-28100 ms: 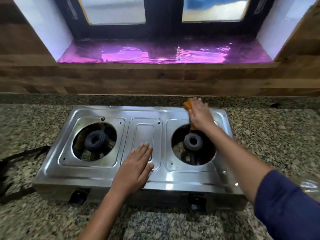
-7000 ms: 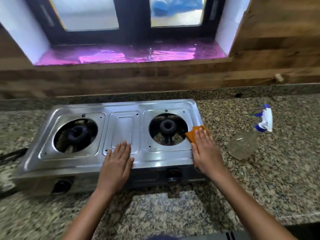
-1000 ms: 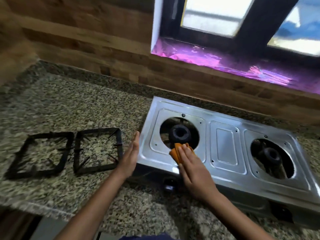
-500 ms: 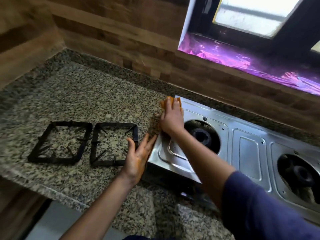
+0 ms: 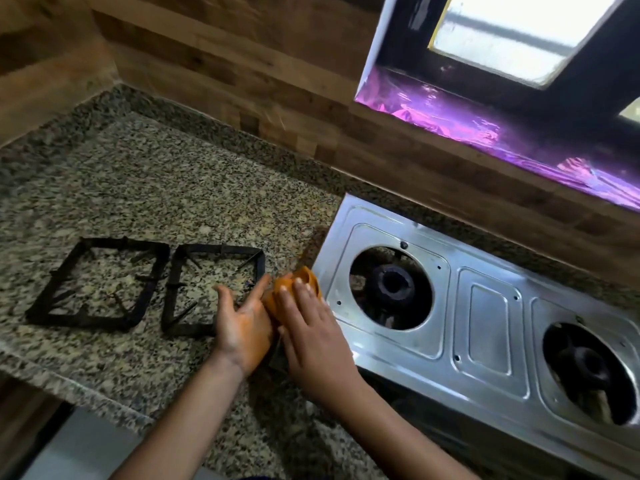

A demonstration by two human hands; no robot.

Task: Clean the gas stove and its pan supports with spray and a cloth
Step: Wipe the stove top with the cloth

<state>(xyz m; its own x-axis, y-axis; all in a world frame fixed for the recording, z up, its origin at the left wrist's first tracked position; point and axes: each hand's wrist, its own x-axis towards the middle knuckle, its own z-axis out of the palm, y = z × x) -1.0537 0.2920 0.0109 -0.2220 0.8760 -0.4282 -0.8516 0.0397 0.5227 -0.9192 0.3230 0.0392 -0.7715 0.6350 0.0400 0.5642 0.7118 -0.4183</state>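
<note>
The steel two-burner gas stove (image 5: 488, 327) sits on the granite counter, both black burners bare. My right hand (image 5: 313, 337) presses the orange cloth (image 5: 294, 285) against the stove's left end. My left hand (image 5: 242, 323) is beside it, fingers spread, its palm facing the cloth and touching it. Two black square pan supports (image 5: 97, 282) (image 5: 211, 289) lie flat on the counter left of the stove. No spray bottle shows in this view.
A wood-panelled wall runs behind the counter (image 5: 166, 188) and along the left corner. A window sill with purple foil (image 5: 485, 123) is above the stove. The counter's front edge (image 5: 79, 386) runs close below the supports.
My right hand has come back with the cloth from the stove's far left corner to its near left end. My left hand has closed in on the cloth.
</note>
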